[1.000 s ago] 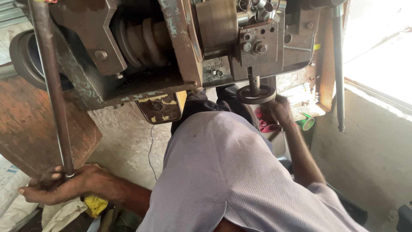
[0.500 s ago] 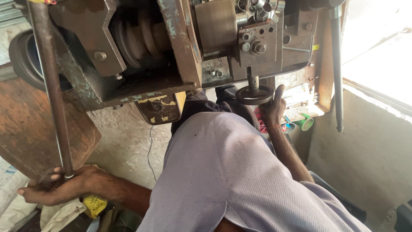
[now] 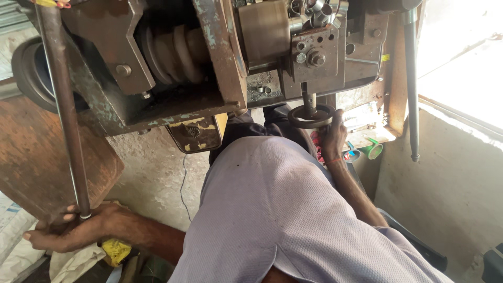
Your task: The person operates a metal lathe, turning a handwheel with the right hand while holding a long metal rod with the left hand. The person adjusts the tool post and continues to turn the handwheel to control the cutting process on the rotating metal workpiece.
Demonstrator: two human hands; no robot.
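Observation:
My left hand (image 3: 70,230) grips the lower end of a long rusty metal rod (image 3: 63,110) that runs up the left side of an old machine (image 3: 209,57). Over at centre right, my right hand (image 3: 332,137) holds the rim of a small dark handwheel (image 3: 310,116) under the machine's head. My grey-lilac shirt (image 3: 277,209) fills the lower middle of the view and hides what lies below it.
A stepped pulley (image 3: 175,52) sits inside the machine's frame. A rusty flat plate (image 3: 36,157) leans at left. A second thin rod (image 3: 411,89) hangs at right beside a concrete wall (image 3: 445,183). Green and red small objects (image 3: 367,151) lie near the handwheel. A yellow item (image 3: 116,250) lies below my left forearm.
My right hand has shifted on the handwheel's rim, rising slightly toward it. My left hand stays on the rod's end.

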